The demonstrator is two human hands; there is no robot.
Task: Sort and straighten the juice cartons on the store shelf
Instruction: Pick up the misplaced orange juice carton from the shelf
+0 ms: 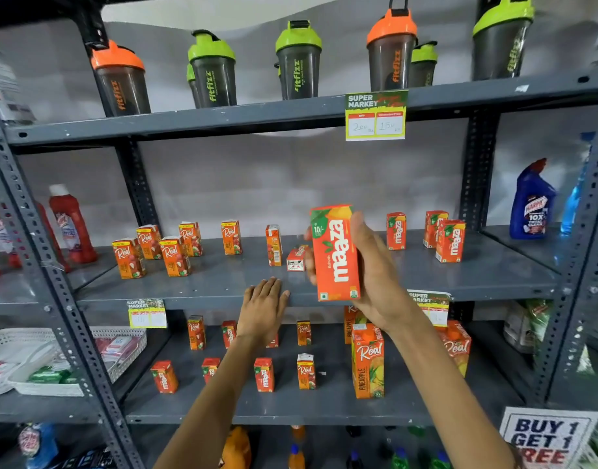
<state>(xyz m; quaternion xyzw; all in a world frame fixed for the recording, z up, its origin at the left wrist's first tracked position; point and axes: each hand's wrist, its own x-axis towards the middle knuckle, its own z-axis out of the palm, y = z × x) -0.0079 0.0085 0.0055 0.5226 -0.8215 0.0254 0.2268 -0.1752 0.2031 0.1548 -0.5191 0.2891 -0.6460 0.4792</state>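
My right hand (375,275) grips an orange Maaza carton (334,253) upright, in the air in front of the middle shelf (206,286). My left hand (262,308) lies flat on that shelf's front edge, fingers apart, holding nothing. Several Real cartons (174,255) stand at the shelf's left, and one (273,244) stands turned sideways near the middle. A small carton (296,258) lies on its side behind the held one. Three Maaza cartons (450,240) stand at the right. The lower shelf (290,411) holds mixed small Maaza and Real cartons (264,374) and a tall Real pineapple carton (368,362).
Shaker bottles (297,62) line the top shelf. Price tags (375,115) hang from the shelf edges. Red bottles (72,225) stand at the left, a blue cleaner bottle (531,201) at the right. White baskets (54,360) sit lower left. A "Buy 1 Get 1" sign (547,438) is bottom right.
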